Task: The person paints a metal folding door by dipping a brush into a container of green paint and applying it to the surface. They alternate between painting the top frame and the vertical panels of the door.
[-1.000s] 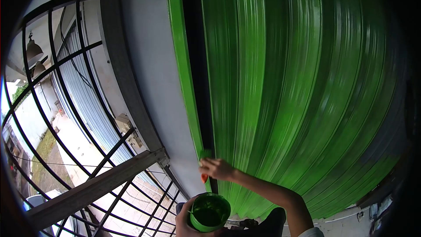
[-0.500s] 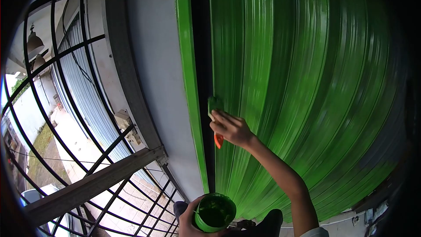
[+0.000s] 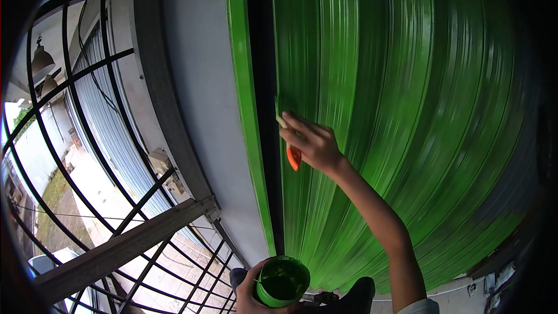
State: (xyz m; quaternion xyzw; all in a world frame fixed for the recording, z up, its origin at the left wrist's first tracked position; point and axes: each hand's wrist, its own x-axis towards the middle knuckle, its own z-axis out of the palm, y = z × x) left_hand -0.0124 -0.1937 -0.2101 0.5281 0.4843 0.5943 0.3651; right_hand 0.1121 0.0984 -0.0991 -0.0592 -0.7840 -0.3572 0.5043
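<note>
My right hand (image 3: pixel 314 142) grips a paintbrush (image 3: pixel 294 158) by its orange handle. Its bristles, coated in green, press on the left edge of the ribbed green panel (image 3: pixel 337 81), beside a dark vertical gap. Fresh-looking streaks run along the panel's ribs. Low in the view, my left hand (image 3: pixel 251 291) is wrapped round a tub of green paint (image 3: pixel 283 281), whose open top faces me. Paint smears the tub's inner wall.
Left of the gap runs a narrow green strip (image 3: pixel 241 81) next to a grey wall (image 3: pixel 200 64). A black metal grille (image 3: pixel 70 75) with a thick grey crossbar (image 3: pixel 122 247) stands at the left. A greyish patch shows on the panel's far right.
My right hand has moved the paintbrush upward along the panel's left edge. The left hand and the paint tub stay in about the same place.
</note>
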